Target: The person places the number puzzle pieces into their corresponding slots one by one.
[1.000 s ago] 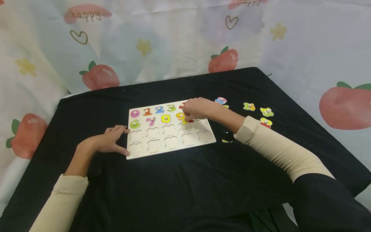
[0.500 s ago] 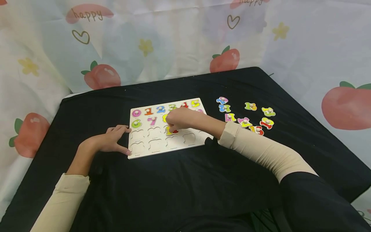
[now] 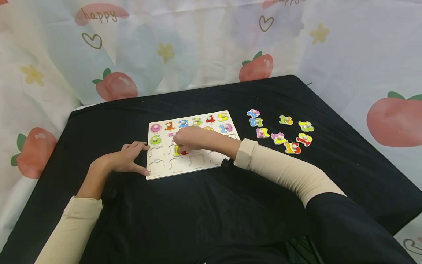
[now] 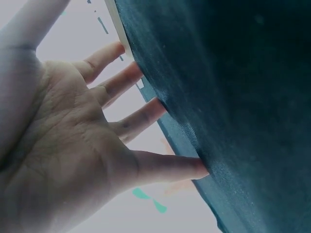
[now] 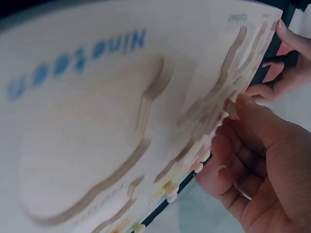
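A pale wooden number puzzle board (image 3: 165, 170) lies on the black cloth, with colourful knobbed digits in its two upper rows. My right hand (image 3: 191, 138) is over its middle and pinches a yellow-and-red number puzzle piece (image 3: 180, 151). This piece hovers on or just above the recesses of the third row; contact is unclear. Its second digit is partly hidden by my fingers. My left hand (image 3: 126, 159) rests at the board's left edge, thumb and fingers spread along it. In the left wrist view, the left hand's fingers (image 4: 138, 121) are stretched out.
Several loose number pieces lie right of the board, among them a green-and-orange 13 (image 3: 285, 120) and an orange-and-red 15 (image 3: 292, 148). The black-covered table (image 3: 204, 205) ends at a printed curtain (image 3: 204, 44) behind.
My right hand has moved left across the board with the yellow-and-red puzzle piece, uncovering the digits on the right side. The left hand stays at the board's left edge.
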A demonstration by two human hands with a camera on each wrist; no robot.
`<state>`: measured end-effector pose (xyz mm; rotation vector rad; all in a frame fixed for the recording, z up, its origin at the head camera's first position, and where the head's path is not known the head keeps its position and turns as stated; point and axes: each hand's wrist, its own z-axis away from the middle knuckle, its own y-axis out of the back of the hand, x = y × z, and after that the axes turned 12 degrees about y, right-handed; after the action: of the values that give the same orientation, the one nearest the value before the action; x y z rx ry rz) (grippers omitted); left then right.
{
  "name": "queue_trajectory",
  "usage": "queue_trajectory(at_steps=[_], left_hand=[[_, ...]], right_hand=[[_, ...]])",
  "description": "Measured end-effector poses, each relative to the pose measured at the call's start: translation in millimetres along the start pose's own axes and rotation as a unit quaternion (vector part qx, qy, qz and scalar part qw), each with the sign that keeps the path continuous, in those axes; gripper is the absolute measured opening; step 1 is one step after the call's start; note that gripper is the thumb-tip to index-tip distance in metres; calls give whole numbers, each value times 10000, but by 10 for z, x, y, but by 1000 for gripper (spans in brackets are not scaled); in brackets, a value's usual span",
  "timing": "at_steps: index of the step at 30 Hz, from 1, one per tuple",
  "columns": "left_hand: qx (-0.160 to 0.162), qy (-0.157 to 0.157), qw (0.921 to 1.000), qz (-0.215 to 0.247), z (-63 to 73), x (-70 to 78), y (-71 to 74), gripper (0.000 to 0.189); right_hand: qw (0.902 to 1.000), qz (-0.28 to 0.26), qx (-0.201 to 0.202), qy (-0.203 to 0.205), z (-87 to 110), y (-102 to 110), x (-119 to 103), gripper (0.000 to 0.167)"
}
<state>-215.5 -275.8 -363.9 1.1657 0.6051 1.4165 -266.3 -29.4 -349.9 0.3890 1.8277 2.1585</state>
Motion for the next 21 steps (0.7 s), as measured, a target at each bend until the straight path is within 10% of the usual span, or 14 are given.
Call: queue_trajectory(at_steps=[21], left_hand=[[-96, 49, 9999, -69, -13, 16, 20, 104]], right_hand=[[10000, 36, -55, -65, -465, 84, -233, 20]])
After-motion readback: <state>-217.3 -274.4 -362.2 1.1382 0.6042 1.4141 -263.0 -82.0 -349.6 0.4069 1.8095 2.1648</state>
